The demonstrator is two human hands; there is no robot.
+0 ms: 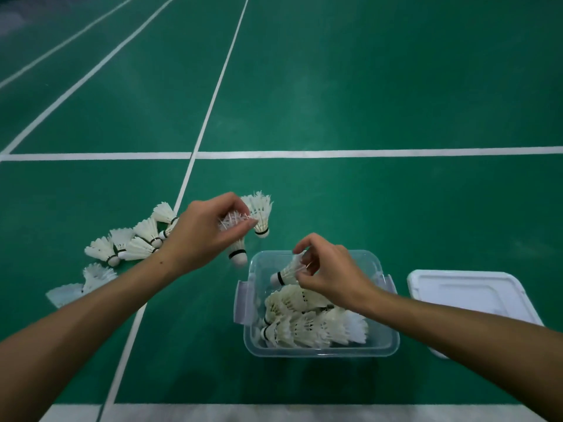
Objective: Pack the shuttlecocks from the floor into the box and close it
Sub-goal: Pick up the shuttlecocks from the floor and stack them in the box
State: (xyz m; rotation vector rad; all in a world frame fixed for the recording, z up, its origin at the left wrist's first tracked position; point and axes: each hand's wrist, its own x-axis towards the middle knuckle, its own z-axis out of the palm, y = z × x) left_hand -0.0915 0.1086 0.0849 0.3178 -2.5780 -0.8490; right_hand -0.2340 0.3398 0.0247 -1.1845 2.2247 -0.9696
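Observation:
A clear plastic box (387,345) stands open on the green court floor, with several white shuttlecocks (307,321) lying in its near half. My right hand (329,269) hovers over the box's far half, pinching a shuttlecock (286,274) by its feathers, cork pointing left. My left hand (204,233) is left of the box's far corner, holding another shuttlecock (237,254) by its feathers, cork down. One more shuttlecock (260,213) sits just behind that hand. Several shuttlecocks (131,242) lie on the floor to the left.
The box's white lid (469,296) lies flat on the floor to the right of the box. White court lines (335,153) cross the green floor. Two more loose shuttlecocks (88,281) lie near my left forearm.

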